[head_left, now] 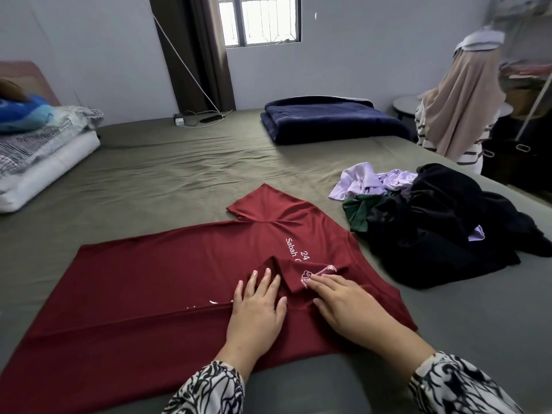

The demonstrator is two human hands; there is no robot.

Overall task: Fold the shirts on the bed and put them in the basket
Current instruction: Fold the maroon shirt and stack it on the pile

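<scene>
Shirt, dark red jersey fabric with white print [167, 273], lies spread flat on the olive-green bed sheet [179, 165], near edge folded over toward the middle. Your left hand [258, 306] presses flat on the fold, fingers spread, grip wide, holding nothing. Your right hand [343, 303] lies flat on the turned-in sleeve with the white emblem, grip also wide, palm down. Heap of unfolded black, green and lilac clothes [433, 222] sits just right of the shirt. Folded navy blanket [328, 121] lies further back.
</scene>
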